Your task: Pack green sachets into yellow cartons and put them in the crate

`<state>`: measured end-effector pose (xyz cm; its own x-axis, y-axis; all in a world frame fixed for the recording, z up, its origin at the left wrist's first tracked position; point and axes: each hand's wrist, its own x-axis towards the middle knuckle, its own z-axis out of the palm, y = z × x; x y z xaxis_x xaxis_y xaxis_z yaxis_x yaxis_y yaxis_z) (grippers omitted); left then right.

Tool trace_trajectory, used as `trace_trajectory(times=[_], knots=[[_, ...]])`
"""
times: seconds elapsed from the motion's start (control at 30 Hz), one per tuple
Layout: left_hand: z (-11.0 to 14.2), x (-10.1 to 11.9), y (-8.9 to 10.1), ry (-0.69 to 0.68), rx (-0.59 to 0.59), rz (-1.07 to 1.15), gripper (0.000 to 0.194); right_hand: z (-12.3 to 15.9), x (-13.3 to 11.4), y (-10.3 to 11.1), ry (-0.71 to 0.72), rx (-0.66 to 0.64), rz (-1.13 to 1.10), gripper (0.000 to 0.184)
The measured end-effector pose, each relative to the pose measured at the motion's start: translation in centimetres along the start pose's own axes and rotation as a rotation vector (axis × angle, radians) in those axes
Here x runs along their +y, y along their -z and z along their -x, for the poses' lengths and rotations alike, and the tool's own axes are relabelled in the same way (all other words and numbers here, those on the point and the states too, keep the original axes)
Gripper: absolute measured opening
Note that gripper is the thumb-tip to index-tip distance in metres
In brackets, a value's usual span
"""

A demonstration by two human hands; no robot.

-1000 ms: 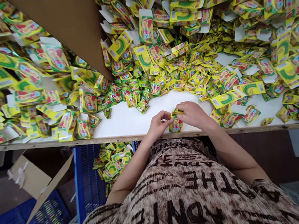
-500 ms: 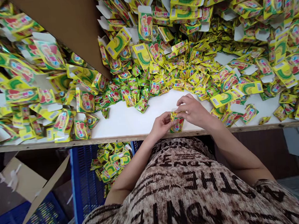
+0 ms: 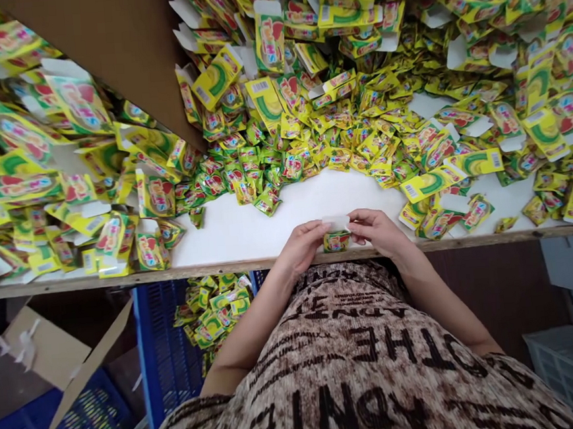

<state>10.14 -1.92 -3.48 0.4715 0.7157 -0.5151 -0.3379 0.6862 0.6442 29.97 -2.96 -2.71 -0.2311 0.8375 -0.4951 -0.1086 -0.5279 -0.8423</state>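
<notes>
A small yellow-green carton (image 3: pixel 336 235) with its white top flap raised is held at the near edge of the white table (image 3: pixel 248 234). My left hand (image 3: pixel 299 246) pinches its left side and my right hand (image 3: pixel 380 231) pinches its right side. Both hands have their fingers closed on it. Just beyond lies a heap of small green and yellow sachets (image 3: pixel 282 165).
Flat and folded yellow cartons (image 3: pixel 433 183) are piled all over the table, left, right and far. A brown cardboard sheet (image 3: pixel 119 49) leans at the upper left. Under the table's edge stands a blue crate (image 3: pixel 171 356) holding filled cartons (image 3: pixel 214 309).
Both hands have drawn the carton closer to the table's edge. Its white top flap now stands up, and the right hand has shifted from above the carton to its side.
</notes>
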Motion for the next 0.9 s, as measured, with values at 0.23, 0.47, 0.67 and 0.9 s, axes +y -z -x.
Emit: trace_trajectory(times=[0.23,0.47,0.67,0.9], knots=[[-1.2,0.4,-0.6,-0.093,0.152,0.038,0.024,-1.8,-0.6,-1.8,0.337,0.266,0.318,0.017],[-1.6,-0.2,-0.4,-0.301,0.337,-0.264,0.030,-2.1,-0.3,-0.9,0.173,0.157,0.039,0.027],[-2.1,-0.4,-0.2,-0.354,0.260,-0.341,0.029,-2.1,0.0,-0.7,0.163,0.184,0.032,0.029],[-1.3,-0.3,0.6,-0.647,0.165,-0.674,0.019,-0.6,0.7,-1.0,0.377,0.237,0.250,0.021]])
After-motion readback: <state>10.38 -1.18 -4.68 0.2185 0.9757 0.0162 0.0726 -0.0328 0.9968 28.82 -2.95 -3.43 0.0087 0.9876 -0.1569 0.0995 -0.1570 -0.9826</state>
